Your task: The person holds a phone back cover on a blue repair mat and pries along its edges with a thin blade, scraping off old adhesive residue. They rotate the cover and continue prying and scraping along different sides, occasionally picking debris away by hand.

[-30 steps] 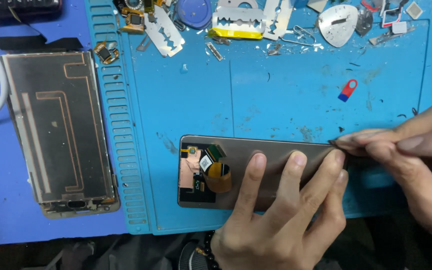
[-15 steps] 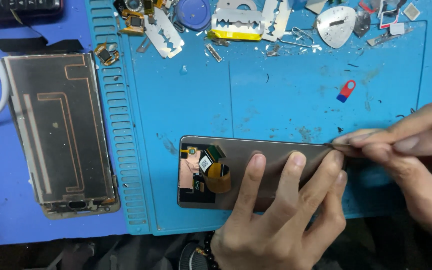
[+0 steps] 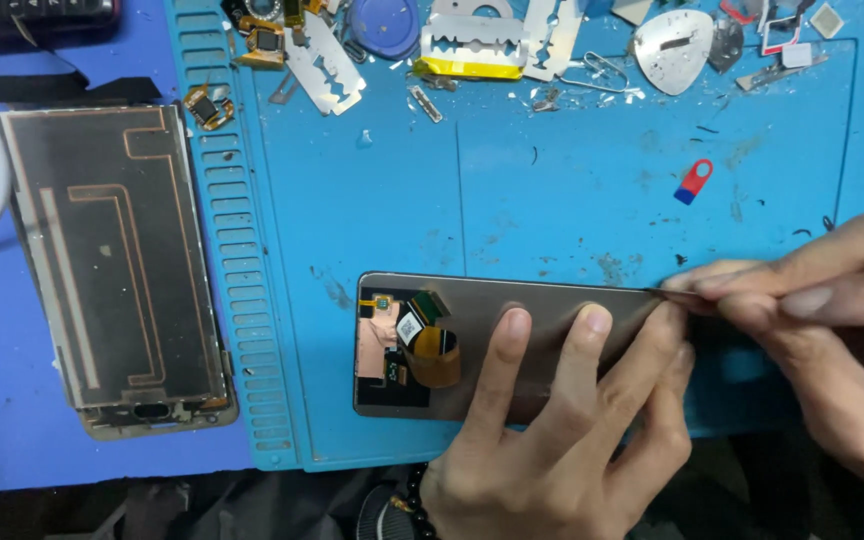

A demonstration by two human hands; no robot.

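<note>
The left hand (image 3: pixel 562 430) lay flat and spread, fingers pressed down on a grey phone screen panel (image 3: pixel 492 345), pinning it to the blue work mat (image 3: pixel 552 190). It gripped nothing; it only held the panel down with the index and middle fingertips well onto the panel's back and the other fingers near its right end. A dark beaded bracelet (image 3: pixel 414 492) sat at that wrist.

The right hand (image 3: pixel 822 330) was pinched shut on a thin metal blade (image 3: pixel 677 293), thumb and forefinger closed on it. The blade's tip met the panel's upper right edge, just beyond the left hand's fingertips. How far the blade went under the edge could not be told.

The panel lay lengthwise under the left hand, its far end stretching away to the left of the fingers. There, past the fingertips, a copper patch and an orange ribbon cable (image 3: pixel 434 355) showed on its back.

Well to the left of both hands, off the mat, lay a phone frame (image 3: pixel 112 270) with copper tracing lines. Far above the hands, along the mat's top edge, were scattered razor blades (image 3: pixel 472 35), a blue round disc (image 3: pixel 384 22), a silver pick (image 3: pixel 674 48) and small parts. A small red and blue tab (image 3: pixel 693 181) lay above the right hand, apart from it.
</note>
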